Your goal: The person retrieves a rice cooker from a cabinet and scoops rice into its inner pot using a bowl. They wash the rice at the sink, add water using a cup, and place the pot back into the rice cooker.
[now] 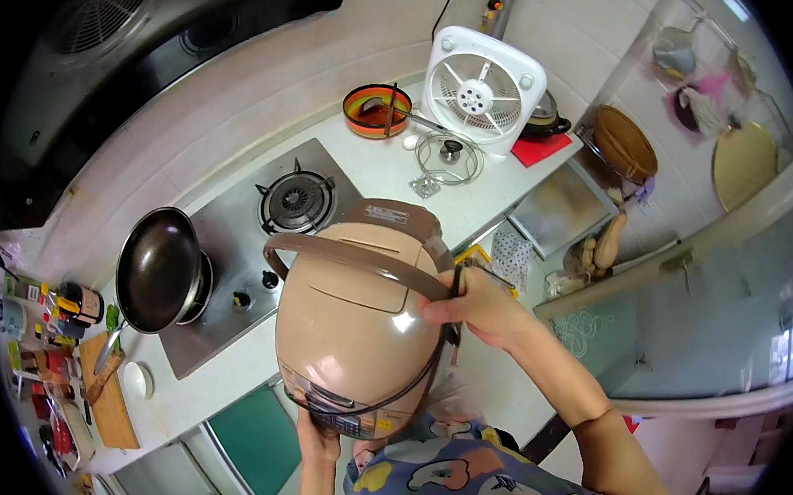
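Counter [388, 172]: white, it runs ahead of the right hand [485, 310] and away to the left of the left hand [317, 440].
Stove [244, 246]: set in the counter, ahead of the left hand; the burner [296, 199] on its right side carries nothing.
Rice cooker [356, 330]: between the two hands, brown, with its top closed. As I judge, the gripping is done and the cooker is carried in the air; the setting down is not yet done. Its underside is hidden, so I cannot be fully sure.
Fan [474, 97]: white, standing on the counter well beyond the right hand.
Wok [157, 269]: ahead and to the left of the left hand, tilted, over the other burner.
Right hand: grasping the cooker near the right end of its handle [370, 261]; some fingers are hidden.
Left hand: grasping the lower front, beside the control panel [341, 422]; most fingers are hidden.
Orange bowl [377, 131]: on the counter, well ahead of the right hand.
Glass lid [437, 165]: between this bowl and the right hand, lying on the counter.
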`<state>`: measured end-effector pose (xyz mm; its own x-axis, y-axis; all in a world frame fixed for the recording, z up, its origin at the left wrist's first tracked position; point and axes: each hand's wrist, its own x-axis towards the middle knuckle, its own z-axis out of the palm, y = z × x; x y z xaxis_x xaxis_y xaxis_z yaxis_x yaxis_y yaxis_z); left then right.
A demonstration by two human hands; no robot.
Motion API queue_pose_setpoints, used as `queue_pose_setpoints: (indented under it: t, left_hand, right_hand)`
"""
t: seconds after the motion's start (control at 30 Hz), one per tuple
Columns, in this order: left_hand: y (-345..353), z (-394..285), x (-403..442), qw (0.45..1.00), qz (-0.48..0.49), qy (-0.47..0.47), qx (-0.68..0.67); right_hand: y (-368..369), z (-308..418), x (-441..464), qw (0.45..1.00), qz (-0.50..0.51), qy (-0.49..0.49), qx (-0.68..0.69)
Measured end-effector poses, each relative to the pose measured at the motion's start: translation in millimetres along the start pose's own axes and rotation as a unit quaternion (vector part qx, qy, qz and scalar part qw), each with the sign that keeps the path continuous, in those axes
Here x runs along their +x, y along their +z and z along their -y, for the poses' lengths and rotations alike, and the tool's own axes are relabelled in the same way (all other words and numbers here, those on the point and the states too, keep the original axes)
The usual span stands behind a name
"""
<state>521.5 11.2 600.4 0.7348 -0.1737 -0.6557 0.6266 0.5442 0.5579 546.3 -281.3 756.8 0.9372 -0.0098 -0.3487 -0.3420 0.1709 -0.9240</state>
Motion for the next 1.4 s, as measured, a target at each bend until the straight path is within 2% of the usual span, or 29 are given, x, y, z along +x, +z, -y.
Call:
queue_pose_setpoints:
  t: [0.03,0.13,0.23,0.27,0.3,0.4,0.43,0.53,0.6,0.67,0.8,0.87,1.0,1.03,1.13,1.2,1.27,1.33,1.4]
  left_hand:
    - [11.6,11.0,5.3,1.000,-0.006,0.010,-0.007]
    - [48.2,44.4,20.2,0.998,-0.038,0.048,-0.035]
    - [78.9,83.4,40.2,0.992,-0.072,0.083,-0.067]
    - [73.5,101.2,51.9,0.991,-0.070,0.085,-0.072]
    - [95.5,108.9,51.5,0.986,-0.091,0.110,-0.082]
    - [125.0,140.7,58.9,0.976,-0.126,0.136,-0.110]
    - [133.4,149.0,62.3,0.979,-0.130,0.134,-0.083]
    - [161.2,155.1,66.9,0.985,-0.132,0.112,-0.018]
    - [189.0,151.8,67.1,0.982,-0.150,0.115,0.026]
    - [194.4,158.7,81.1,0.985,-0.113,0.121,0.044]
    - [230.0,147.2,95.5,0.990,-0.054,0.076,0.105]
    - [250.9,138.3,90.8,0.975,-0.076,0.078,0.192]
    - [239.4,129.3,95.5,0.964,0.012,0.101,0.245]
    - [224.3,126.2,99.7,0.977,0.047,0.047,0.205]
    - [196.9,108.5,94.0,0.995,0.066,-0.005,0.071]
    - [192.2,100.1,89.0,0.997,0.031,0.046,-0.045]
    - [187.7,95.0,90.7,0.983,-0.011,0.112,-0.146]
    - [185.1,87.8,101.0,0.953,0.012,0.195,-0.233]
    - [201.6,73.0,91.3,0.948,0.015,0.245,-0.202]
  right_hand:
    - [-15.0,3.2,12.6,0.999,0.019,-0.010,0.038]
    - [-69.9,10.3,53.4,0.994,0.099,0.025,0.037]
    - [-121.1,7.9,95.1,0.986,0.165,0.021,0.027]
    - [-135.7,7.6,107.4,0.982,0.185,0.029,0.014]
    - [-154.9,-9.2,128.3,0.973,0.221,0.032,0.049]
    - [-175.9,11.1,150.8,0.965,0.257,0.038,0.023]
    - [-189.0,5.5,167.8,0.957,0.289,0.022,0.010]
    - [-207.8,12.5,205.1,0.967,0.250,0.043,-0.035]
    - [-222.6,18.4,228.7,0.965,0.259,0.034,0.028]
    - [-248.7,3.8,264.2,0.952,0.286,0.023,0.104]
    - [-260.8,10.9,289.3,0.977,0.171,-0.043,0.122]
    - [-259.2,14.7,296.5,0.982,0.097,-0.088,0.138]
    - [-256.6,11.1,303.0,0.989,0.011,-0.068,0.130]
    - [-251.2,12.8,294.6,0.992,-0.022,-0.050,0.110]
    - [-244.0,4.9,276.2,0.990,-0.127,-0.024,0.047]
    - [-253.6,-17.1,277.1,0.978,-0.204,-0.041,-0.010]
    - [-262.0,-37.5,264.3,0.976,-0.208,-0.063,-0.029]
    - [-258.9,-46.9,244.1,0.969,-0.229,-0.067,-0.055]
    - [-257.6,-58.5,220.9,0.926,-0.279,-0.188,-0.174]
